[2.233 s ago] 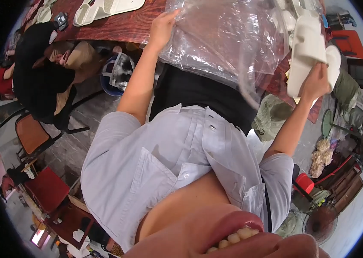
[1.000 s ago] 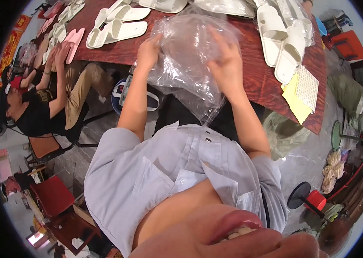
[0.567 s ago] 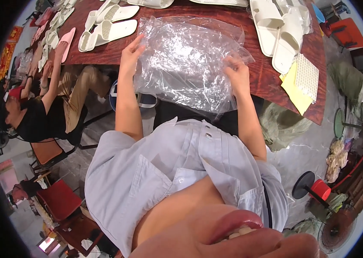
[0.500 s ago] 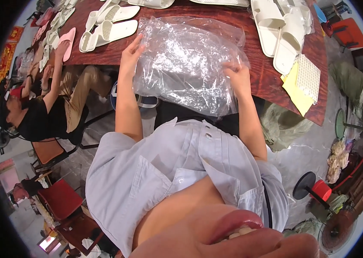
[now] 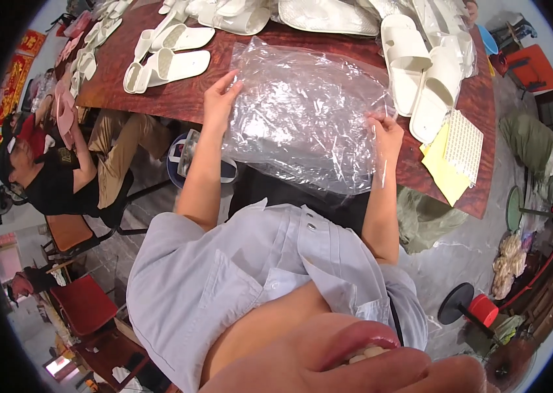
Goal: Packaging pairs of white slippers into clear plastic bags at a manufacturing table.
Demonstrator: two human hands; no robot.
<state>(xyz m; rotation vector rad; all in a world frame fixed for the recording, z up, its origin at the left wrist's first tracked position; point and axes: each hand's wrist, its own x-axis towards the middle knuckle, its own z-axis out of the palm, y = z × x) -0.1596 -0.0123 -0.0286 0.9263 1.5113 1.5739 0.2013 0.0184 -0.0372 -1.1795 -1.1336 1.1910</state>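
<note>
A wide, clear plastic bag (image 5: 303,108), wrinkled and shiny, lies partly over the front edge of the table, its near side hanging toward my lap. My left hand (image 5: 219,98) grips its left edge, thumb and fingers closing on the film. At the opposite edge, my right hand (image 5: 388,134) pinches the film between thumb and fingers. Whether the bag is one sheet or several layers I cannot tell. A pair of cream slippers (image 5: 181,65) lies beyond my left hand, and another cream slipper (image 5: 435,92) rests close to my right hand.
The dark red wooden table (image 5: 152,108) carries more cream slippers along its far side, some in clear wrapping. Yellow paper (image 5: 443,170) and a white sticker sheet (image 5: 465,147) lie at its right corner. On the left, a seated co-worker (image 5: 60,170) holds a pink slipper (image 5: 64,108).
The bag and both my hands appear slightly farther right and lower in view, the whole scene having shifted a little too. The co-worker has lifted the pink slipper off the table toward themselves.
</note>
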